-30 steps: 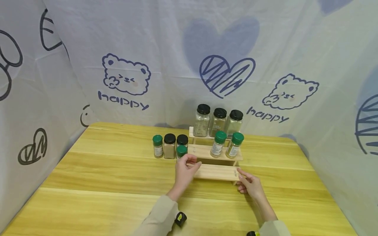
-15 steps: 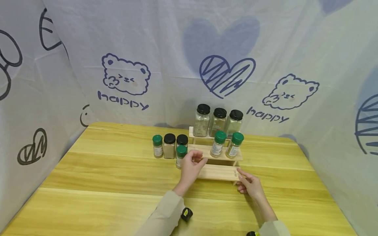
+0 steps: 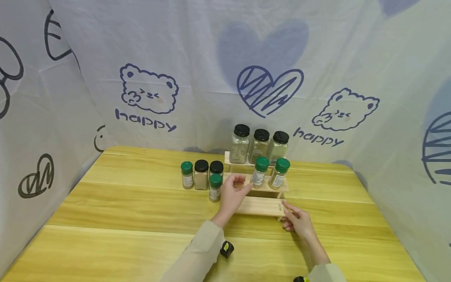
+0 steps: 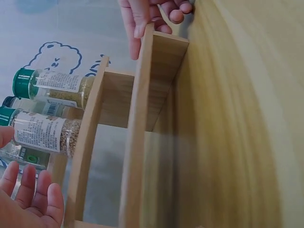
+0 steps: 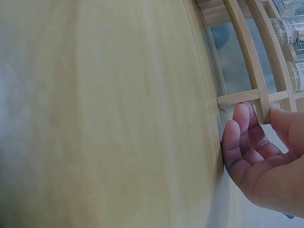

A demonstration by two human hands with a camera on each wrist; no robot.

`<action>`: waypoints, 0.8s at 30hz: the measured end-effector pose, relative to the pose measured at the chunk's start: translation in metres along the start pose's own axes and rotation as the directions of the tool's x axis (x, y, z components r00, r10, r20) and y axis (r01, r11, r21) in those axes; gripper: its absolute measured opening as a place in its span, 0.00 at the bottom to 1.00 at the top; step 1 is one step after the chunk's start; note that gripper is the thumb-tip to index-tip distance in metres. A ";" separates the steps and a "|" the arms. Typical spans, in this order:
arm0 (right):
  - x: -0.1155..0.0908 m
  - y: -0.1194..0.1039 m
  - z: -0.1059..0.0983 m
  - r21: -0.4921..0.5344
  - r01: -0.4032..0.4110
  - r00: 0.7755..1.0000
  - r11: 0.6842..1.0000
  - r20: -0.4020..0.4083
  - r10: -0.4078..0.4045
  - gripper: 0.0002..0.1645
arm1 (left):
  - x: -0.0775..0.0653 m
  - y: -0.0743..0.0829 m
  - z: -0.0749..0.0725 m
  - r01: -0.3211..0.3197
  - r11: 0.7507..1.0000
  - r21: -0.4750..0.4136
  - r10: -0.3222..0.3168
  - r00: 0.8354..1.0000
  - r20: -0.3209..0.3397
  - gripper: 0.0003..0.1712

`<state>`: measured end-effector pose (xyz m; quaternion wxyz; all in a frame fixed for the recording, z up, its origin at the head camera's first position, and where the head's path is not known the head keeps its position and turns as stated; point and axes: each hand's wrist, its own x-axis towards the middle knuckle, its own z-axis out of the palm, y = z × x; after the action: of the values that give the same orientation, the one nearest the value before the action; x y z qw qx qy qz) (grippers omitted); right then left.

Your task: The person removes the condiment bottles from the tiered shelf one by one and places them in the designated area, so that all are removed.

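Note:
A three-tier wooden spice rack stands on the table. My right hand pinches the right end of its lowest shelf, thumb above and fingers curled below, as the right wrist view shows. Over the rack's left half, my left hand holds nothing, its thumb and fingers spread. Its fingertips are close to a green-capped spice jar on the middle shelf. A second green-capped jar stands to the right of that one. Three taller black-capped jars line the top shelf.
Left of the rack, a green-capped jar, two black-capped jars and another green-capped jar stand on the wooden table. A printed white cloth hangs behind the table.
My left hand has moved right and slightly back, away from the front green-capped jar left of the rack and toward the middle-shelf jars. My right hand has stayed on the lowest shelf's end.

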<state>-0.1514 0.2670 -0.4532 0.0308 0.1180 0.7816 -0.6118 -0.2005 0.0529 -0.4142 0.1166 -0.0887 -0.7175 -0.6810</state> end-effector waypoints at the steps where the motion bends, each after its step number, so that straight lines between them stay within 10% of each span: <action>1: 0.000 0.000 0.000 0.000 0.000 1.000 1.000 0.000 0.000 0.22 | 0.001 0.001 0.001 0.001 1.000 -0.006 -0.001 1.000 0.004 0.17; 24: 0.000 0.000 0.001 -0.017 0.001 1.000 1.000 -0.001 -0.001 0.21 | 0.021 0.026 0.017 -0.121 0.993 -0.002 0.121 0.991 0.053 0.24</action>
<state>-0.1513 0.2664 -0.4532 0.0311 0.1179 0.7867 -0.6052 -0.2134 0.0707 -0.3838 0.1389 -0.1499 -0.7141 -0.6696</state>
